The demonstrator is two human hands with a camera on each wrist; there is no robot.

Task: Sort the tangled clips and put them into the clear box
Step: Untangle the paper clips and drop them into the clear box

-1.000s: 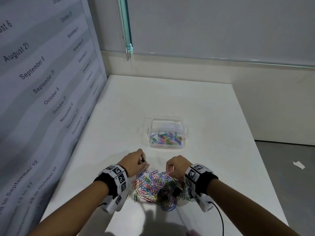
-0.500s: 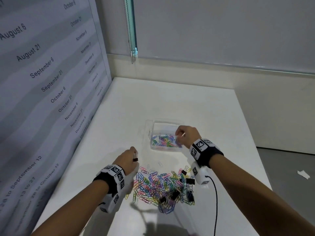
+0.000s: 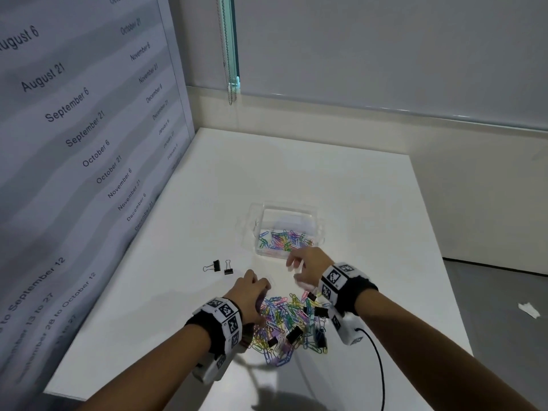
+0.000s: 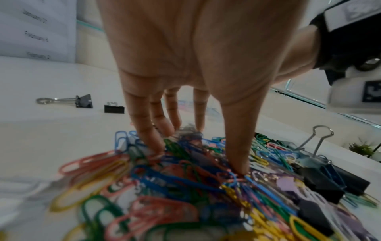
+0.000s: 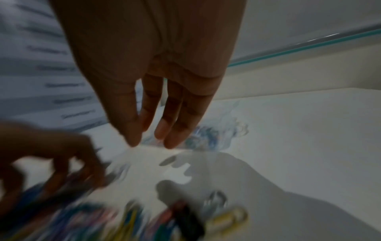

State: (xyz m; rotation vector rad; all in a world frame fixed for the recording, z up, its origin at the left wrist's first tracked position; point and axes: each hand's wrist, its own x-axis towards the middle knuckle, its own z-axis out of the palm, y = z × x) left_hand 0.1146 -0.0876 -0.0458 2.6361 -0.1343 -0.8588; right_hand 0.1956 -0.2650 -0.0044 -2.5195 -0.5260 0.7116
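Note:
A tangled pile of coloured paper clips (image 3: 289,318) (image 4: 185,187) lies on the white table, with black binder clips (image 3: 295,335) (image 4: 321,179) mixed in. Beyond it stands the clear box (image 3: 318,229) with paper clips on its floor. My left hand (image 3: 261,287) (image 4: 198,156) rests on the pile's far left part, straight fingers and thumb touching the clips. My right hand (image 3: 296,268) (image 5: 152,140) hovers between box and pile, fingers straight and holding nothing. Two black binder clips (image 3: 216,266) (image 4: 82,101) lie apart on the table to the left.
A wall panel printed with dates (image 3: 89,129) runs along the table's left side. A black cable (image 3: 376,360) trails from my right wrist across the near table. The table's right edge drops to a grey floor (image 3: 489,321).
My right hand went from the pile to the box and has come back toward the pile with nothing in it. My left hand carried a black clip leftward, then returned onto the pile.

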